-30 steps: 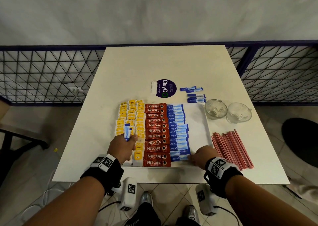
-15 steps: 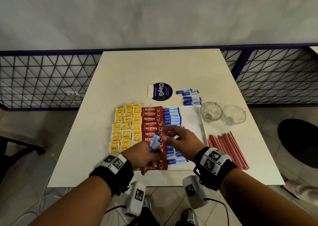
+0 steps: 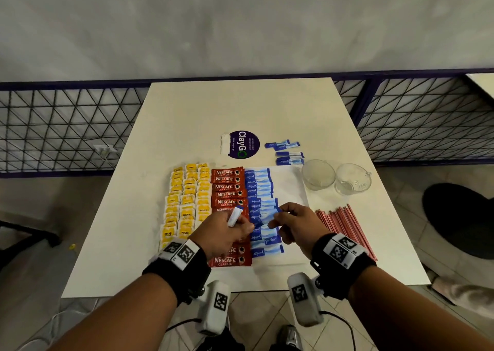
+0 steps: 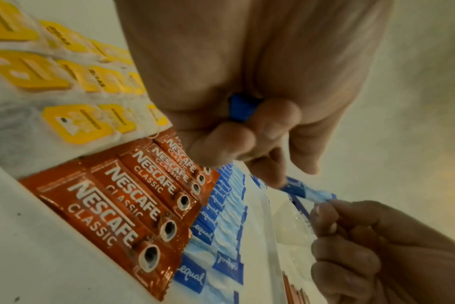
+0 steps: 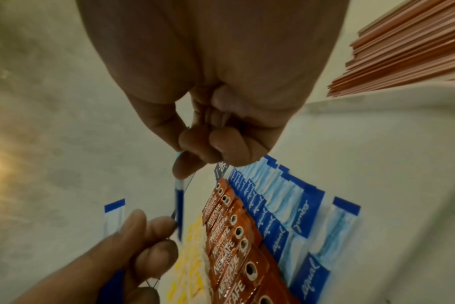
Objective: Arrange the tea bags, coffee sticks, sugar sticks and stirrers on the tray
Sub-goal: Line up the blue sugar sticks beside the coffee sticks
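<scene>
A white tray [image 3: 291, 185] carries columns of yellow tea bags [image 3: 187, 193], red coffee sticks [image 3: 227, 185] and blue sugar sticks [image 3: 260, 190]. Above the coffee column, my left hand [image 3: 240, 225] grips a small bundle of sugar sticks [image 3: 235, 215], whose blue end shows in its fist [image 4: 243, 110]. My right hand [image 3: 280, 217] pinches one end of a single sugar stick [image 5: 179, 191]; the stick's other end is at my left fingertips [image 5: 164, 223]. Red stirrers [image 3: 344, 233] lie on the table right of the tray.
Two glass cups [image 3: 318, 174] [image 3: 352, 179] stand at the tray's far right corner. Several loose sugar sticks [image 3: 287, 151] and a round purple sticker [image 3: 243, 144] lie beyond the tray. A black mesh fence runs behind the table.
My left hand moved right from over the tea bags to over the coffee sticks. My right hand rose from the tray's near edge, met it and now pinches one sugar stick.
</scene>
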A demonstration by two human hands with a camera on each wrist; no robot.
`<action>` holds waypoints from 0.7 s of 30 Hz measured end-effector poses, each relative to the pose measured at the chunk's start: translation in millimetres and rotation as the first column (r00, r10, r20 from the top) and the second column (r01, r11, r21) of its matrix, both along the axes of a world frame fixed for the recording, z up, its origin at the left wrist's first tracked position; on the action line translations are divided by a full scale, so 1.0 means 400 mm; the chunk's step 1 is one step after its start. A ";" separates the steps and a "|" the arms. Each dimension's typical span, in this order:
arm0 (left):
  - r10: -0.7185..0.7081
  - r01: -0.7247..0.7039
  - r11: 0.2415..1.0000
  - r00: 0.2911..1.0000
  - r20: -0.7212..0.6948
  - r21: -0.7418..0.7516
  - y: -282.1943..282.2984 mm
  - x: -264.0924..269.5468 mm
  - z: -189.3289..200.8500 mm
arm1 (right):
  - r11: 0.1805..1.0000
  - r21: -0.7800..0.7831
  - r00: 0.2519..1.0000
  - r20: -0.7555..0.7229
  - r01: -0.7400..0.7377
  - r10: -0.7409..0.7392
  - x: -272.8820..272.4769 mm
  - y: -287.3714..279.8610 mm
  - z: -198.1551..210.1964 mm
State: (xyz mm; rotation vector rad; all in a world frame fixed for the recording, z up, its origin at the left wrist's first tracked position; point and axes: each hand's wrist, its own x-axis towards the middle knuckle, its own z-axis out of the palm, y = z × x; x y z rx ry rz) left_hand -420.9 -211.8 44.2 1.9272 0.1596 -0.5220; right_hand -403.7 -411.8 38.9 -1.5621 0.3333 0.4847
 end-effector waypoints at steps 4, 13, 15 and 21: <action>-0.097 0.081 0.977 0.993 0.072 0.195 -0.020 0.004 -0.005 | 0.999 0.037 0.997 -0.072 -0.017 0.020 -0.008 -0.021 -0.007; -0.261 0.252 0.878 0.965 -0.036 0.408 -0.045 -0.002 -0.055 | 0.860 -0.383 0.941 -0.172 -0.337 0.293 -0.027 -0.096 -0.058; -0.246 0.235 0.871 0.969 -0.030 0.431 -0.038 -0.001 -0.057 | 0.874 -0.365 0.939 -0.245 -0.321 0.243 -0.036 -0.104 -0.066; -0.188 0.179 0.855 0.982 -0.032 0.486 0.006 0.003 -0.054 | 0.776 -0.480 0.903 -0.337 -0.409 0.267 -0.038 -0.094 -0.085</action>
